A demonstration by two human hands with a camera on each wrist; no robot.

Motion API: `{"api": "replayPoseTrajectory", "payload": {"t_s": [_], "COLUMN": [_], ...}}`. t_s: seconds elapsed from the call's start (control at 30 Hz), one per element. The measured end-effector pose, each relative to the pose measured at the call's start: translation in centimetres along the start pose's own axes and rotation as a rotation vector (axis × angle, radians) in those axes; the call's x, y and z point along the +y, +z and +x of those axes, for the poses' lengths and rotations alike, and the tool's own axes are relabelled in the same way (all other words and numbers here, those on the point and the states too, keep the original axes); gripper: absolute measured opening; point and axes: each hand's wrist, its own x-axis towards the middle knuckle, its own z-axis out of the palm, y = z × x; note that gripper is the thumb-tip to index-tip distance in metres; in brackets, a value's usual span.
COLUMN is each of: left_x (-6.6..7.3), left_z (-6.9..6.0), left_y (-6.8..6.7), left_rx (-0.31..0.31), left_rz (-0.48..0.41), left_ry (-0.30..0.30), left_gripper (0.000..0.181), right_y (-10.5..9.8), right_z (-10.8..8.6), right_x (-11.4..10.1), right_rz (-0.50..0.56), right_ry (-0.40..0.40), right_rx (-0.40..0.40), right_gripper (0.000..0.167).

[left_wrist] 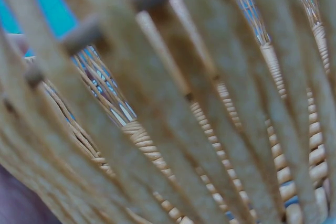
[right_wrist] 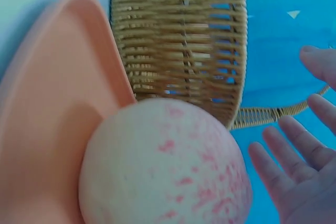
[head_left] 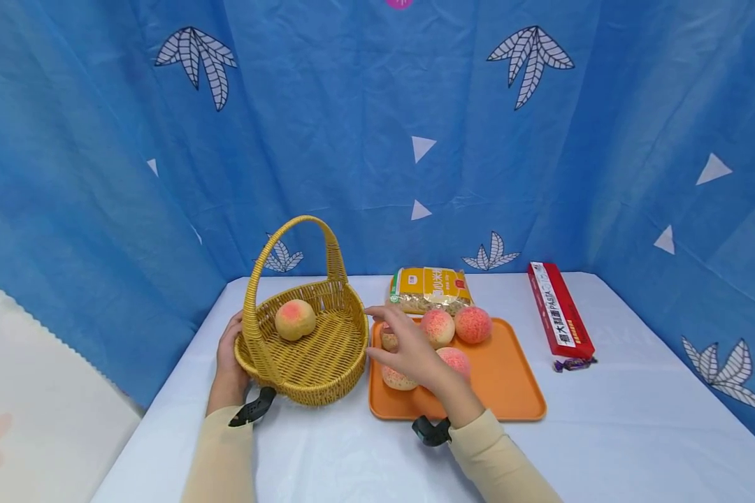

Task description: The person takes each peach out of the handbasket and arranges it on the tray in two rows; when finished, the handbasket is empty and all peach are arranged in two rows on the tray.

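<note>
A yellow wicker basket [head_left: 314, 391] with a tall handle stands left of the middle, one peach [head_left: 296, 320] inside it. My left hand [head_left: 228, 353] holds the basket's left side at the rim; its fingers are partly hidden by the weave. In the left wrist view the basket wall [left_wrist: 173, 98] fills nearly everything. My right hand [head_left: 409, 349] is over the left part of an orange tray [head_left: 503, 377], fingers spread, pointing at the basket's right rim and holding nothing. Several peaches lie on the tray; the right wrist view shows one peach [right_wrist: 165, 166] close up.
Behind the tray lies a yellow bag of pasta [head_left: 430, 288]. To the right are a red pasta box [head_left: 561, 311] and a small purple wrapped candy [head_left: 574, 364]. A blue curtain [head_left: 365, 140] hangs along the back of the white table [head_left: 642, 419].
</note>
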Motion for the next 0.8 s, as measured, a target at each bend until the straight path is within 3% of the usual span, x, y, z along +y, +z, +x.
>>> {"api": "replayPoseTrajectory", "payload": {"t_s": [0.13, 0.3, 0.6, 0.8], "left_x": [-0.1, 0.0, 0.0, 0.0], "left_z": [0.0, -0.1, 0.0, 0.0], "left_y": [0.0, 0.1, 0.2, 0.4], "left_rx": [-0.003, -0.009, 0.019, 0.033], "left_rz": [-0.017, -0.033, -0.057, -0.007], "left_ry": [0.014, 0.017, -0.011, -0.014], "left_gripper": [0.028, 0.029, 0.030, 0.030], "right_y": [0.7, 1.3, 2.0, 2.4], "right_z": [0.2, 0.6, 1.4, 1.9], "right_x": [-0.2, -0.7, -1.5, -1.8], "right_rz": [0.031, 0.060, 0.073, 0.131], "right_ry": [-0.067, -0.092, -0.037, 0.001], "right_rx": [-0.008, -0.023, -0.080, -0.133], "right_gripper": [0.059, 0.057, 0.056, 0.055]}}
